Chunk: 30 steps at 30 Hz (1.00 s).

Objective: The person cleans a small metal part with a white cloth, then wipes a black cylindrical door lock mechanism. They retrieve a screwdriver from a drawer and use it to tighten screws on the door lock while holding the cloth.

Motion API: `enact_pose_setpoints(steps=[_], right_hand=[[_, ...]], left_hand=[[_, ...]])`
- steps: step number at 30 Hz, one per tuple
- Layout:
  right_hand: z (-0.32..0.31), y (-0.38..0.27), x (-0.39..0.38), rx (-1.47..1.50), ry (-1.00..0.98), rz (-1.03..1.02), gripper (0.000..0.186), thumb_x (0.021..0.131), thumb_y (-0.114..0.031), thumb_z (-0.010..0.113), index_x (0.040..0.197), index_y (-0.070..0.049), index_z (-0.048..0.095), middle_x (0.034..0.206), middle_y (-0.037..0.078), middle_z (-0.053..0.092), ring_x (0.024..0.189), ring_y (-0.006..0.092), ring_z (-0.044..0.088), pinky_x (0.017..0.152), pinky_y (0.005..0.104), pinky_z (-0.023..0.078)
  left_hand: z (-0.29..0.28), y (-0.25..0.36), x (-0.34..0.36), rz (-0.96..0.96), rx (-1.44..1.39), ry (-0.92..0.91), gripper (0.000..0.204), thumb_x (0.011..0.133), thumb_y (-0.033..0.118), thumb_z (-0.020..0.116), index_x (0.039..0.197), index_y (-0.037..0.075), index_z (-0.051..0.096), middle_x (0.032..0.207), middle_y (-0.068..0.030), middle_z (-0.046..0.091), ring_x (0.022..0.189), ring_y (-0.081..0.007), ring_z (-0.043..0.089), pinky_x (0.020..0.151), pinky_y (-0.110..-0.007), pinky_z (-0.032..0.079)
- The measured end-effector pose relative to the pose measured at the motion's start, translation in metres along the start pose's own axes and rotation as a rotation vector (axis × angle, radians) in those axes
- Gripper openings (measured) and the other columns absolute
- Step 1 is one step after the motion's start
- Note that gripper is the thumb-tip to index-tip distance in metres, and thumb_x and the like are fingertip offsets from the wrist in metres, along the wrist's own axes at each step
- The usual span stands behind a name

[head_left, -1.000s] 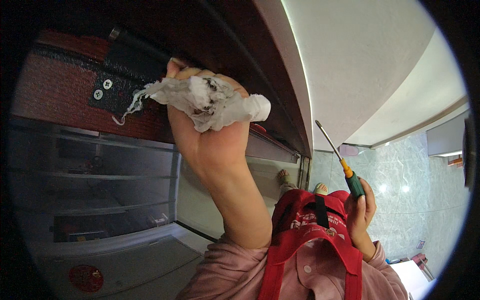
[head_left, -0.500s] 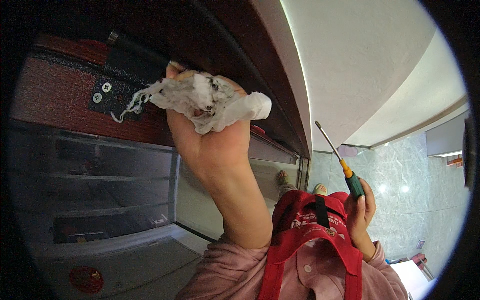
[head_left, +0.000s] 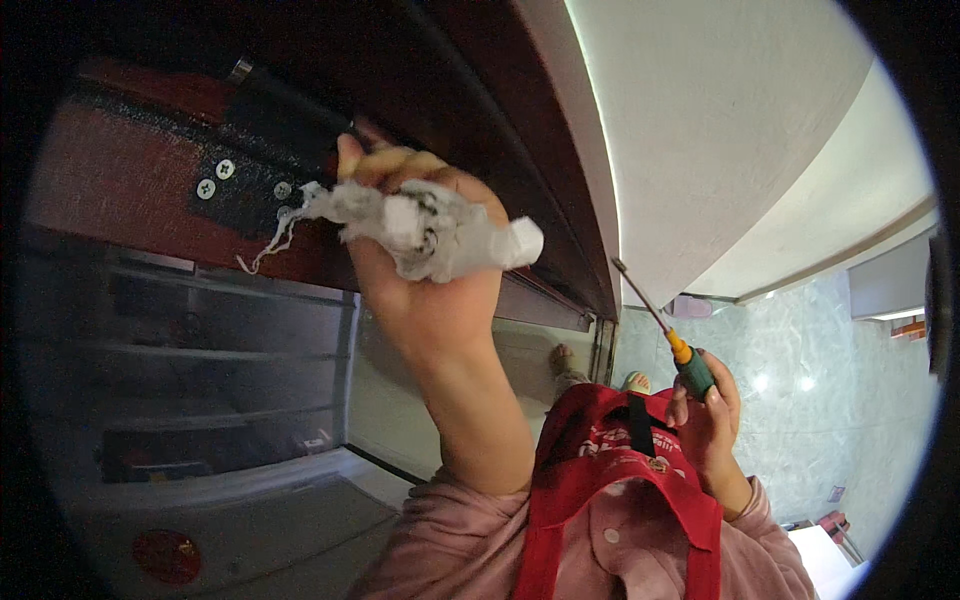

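My left hand (head_left: 432, 270) is raised at a dark red door frame, its fingers curled beside a black hinge (head_left: 270, 120). A crumpled white tissue (head_left: 440, 235) with grey smudges lies bunched in that hand, and a torn strand of it trails left across the frame. Several silver screws (head_left: 225, 169) show on the hinge's plate. Lower on the right, my right hand (head_left: 718, 410) is closed around the green handle of a screwdriver (head_left: 693, 368). Its yellow collar and metal shaft point up and to the left, apart from the door.
The dark door (head_left: 480, 100) stands above and right of my left hand, beside a white wall (head_left: 720, 130). Grey shelves (head_left: 220, 355) are at the lower left. A pink slipper (head_left: 690, 306) lies on the pale tiled floor (head_left: 800, 400). I wear a red apron (head_left: 610, 440).
My left hand's fingers have curled more into view near the hinge, and the tissue has shifted slightly. My right hand and the screwdriver have moved a little left and the tip lower.
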State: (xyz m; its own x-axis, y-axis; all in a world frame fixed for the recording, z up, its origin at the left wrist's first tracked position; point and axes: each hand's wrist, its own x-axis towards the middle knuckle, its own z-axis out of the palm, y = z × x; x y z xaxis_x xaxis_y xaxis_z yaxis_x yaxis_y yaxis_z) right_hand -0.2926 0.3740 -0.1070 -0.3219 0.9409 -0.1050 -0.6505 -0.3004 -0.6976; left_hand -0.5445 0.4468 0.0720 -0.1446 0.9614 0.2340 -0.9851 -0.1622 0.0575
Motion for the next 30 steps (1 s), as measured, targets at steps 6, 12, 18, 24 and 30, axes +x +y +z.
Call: enact_pose_setpoints(steps=[6,12,18,24,30], right_hand=[[0.043,-0.004,0.029,0.046,-0.118,-0.106,0.05,0.089,-0.022,0.06,0.131,-0.001,0.041,0.089,0.016,0.059,0.062,0.0148,0.053,0.056,0.0303,0.051],[0.099,0.02,0.057,0.02,-0.229,-0.21,0.041,0.091,-0.008,0.054,0.128,0.005,0.042,0.093,0.017,0.061,0.065,0.0138,0.057,0.063,0.0305,0.054],[0.134,0.037,0.07,0.019,-0.176,-0.167,0.04,0.092,-0.009,0.053,0.129,0.003,0.043,0.099,0.016,0.061,0.071,0.0125,0.057,0.066,0.0275,0.054],[0.159,0.044,0.071,0.179,-0.17,-0.084,0.041,0.092,-0.012,0.055,0.128,0.003,0.043,0.098,0.013,0.06,0.074,0.012,0.057,0.065,0.0264,0.053],[0.16,0.051,0.072,0.197,-0.186,-0.037,0.041,0.092,-0.013,0.056,0.127,0.003,0.044,0.101,0.01,0.056,0.076,0.0118,0.057,0.065,0.0264,0.053]], left_hand=[[-0.02,0.012,-0.059,0.087,0.507,0.034,0.038,0.095,0.03,0.047,0.118,0.0,0.051,0.082,-0.0009,0.062,0.044,-0.0026,0.035,0.041,-0.018,0.029],[-0.017,0.007,-0.08,0.26,1.685,0.115,0.037,0.094,0.016,0.048,0.124,-0.005,0.05,0.119,-0.0196,0.059,0.08,-0.0055,0.058,0.064,-0.015,0.041],[-0.014,0.004,-0.063,0.376,1.842,0.114,0.034,0.092,0.006,0.052,0.123,-0.008,0.05,0.112,-0.0205,0.062,0.093,-0.0133,0.062,0.079,-0.023,0.048],[-0.013,0.02,-0.055,0.491,1.976,0.049,0.032,0.09,0.005,0.055,0.121,-0.003,0.054,0.107,-0.0163,0.065,0.075,-0.0081,0.061,0.062,-0.02,0.047],[-0.015,0.024,-0.062,0.562,2.096,0.007,0.032,0.088,0.005,0.056,0.119,-0.002,0.055,0.105,-0.0122,0.067,0.054,-0.0014,0.049,0.044,-0.018,0.034]])
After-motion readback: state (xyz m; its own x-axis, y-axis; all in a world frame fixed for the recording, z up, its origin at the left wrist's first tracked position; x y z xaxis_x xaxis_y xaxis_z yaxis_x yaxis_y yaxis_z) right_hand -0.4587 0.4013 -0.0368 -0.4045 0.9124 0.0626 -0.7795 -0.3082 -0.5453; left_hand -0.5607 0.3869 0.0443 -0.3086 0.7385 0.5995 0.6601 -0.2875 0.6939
